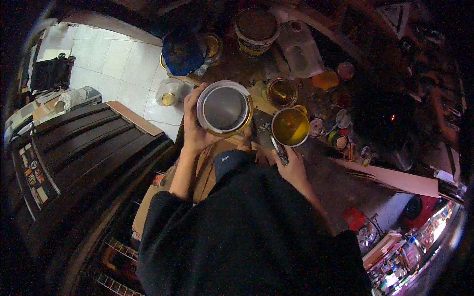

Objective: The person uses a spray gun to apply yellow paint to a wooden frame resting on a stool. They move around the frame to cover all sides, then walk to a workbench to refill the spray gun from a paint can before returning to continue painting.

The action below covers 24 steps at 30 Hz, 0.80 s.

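My left hand [193,123] wraps round the side of a large round can [249,116]. The can has a pale rim, and a smooth grey surface fills its round top; whether that is paint or a lid I cannot tell. To its right, my right hand [292,166] grips a cup [291,127] of amber-yellow liquid. A narrow, mottled dark-and-light piece [279,150] runs from the cup's side to my fingers; it may be a handle. Just behind the cup stands an open tin [282,92] with a dark amber inside. Can and cup are apart.
At the back are a big bucket [256,30], a blue-covered container [182,54] and a translucent jug [298,42]. Several small jars and tins crowd the right, near a jar [339,140]. A clear plastic container [170,92] stands left, beyond a dark ribbed cover [94,148].
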Available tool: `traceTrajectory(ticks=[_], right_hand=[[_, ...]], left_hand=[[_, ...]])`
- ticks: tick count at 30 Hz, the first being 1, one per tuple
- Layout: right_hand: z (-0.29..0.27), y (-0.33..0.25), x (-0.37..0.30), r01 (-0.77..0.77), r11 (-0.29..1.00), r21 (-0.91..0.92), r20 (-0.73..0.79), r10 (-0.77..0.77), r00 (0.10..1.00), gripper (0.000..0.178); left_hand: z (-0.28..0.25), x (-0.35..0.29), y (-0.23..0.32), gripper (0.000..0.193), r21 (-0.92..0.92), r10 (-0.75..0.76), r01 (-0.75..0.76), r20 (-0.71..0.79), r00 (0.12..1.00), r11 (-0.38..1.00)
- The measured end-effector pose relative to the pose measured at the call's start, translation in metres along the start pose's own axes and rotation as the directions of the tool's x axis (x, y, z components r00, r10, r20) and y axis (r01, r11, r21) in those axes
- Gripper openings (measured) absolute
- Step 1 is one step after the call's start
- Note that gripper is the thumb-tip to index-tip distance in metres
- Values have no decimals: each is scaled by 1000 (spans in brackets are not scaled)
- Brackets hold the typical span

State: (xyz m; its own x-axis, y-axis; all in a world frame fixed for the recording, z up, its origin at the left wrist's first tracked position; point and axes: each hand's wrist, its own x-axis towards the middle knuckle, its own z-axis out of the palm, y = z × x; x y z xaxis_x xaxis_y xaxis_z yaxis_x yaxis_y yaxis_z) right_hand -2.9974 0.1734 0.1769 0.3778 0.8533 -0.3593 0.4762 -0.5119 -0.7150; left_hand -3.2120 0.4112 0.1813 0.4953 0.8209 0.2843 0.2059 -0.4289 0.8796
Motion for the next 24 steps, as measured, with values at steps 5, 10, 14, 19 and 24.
traceTrajectory(ticks=[5, 10, 14, 19, 24], right_hand=[[6, -11, 11, 111, 994, -2, 79, -110, 991, 38], [9, -29, 17, 234, 971, 58, 1, -234, 972, 45], [-2, -39, 14, 252, 968, 4, 21, -252, 967, 46], [-11, -41, 9, 216, 974, 69, 34, -219, 975, 41], [-7, -36, 6, 187, 980, 64, 3, -188, 982, 37]], left_hand=[[-18, 13, 64, 117, 133, 143, -136, -45, 989, 982], [-23, 27, 108, 118, 338, 176, -157, -27, 984, 928], [-20, 30, 130, 112, 504, 207, -173, -12, 978, 846], [-15, 37, 148, 97, 615, 337, -285, 33, 941, 735], [-14, 42, 162, 86, 670, 410, -360, 91, 908, 650]])
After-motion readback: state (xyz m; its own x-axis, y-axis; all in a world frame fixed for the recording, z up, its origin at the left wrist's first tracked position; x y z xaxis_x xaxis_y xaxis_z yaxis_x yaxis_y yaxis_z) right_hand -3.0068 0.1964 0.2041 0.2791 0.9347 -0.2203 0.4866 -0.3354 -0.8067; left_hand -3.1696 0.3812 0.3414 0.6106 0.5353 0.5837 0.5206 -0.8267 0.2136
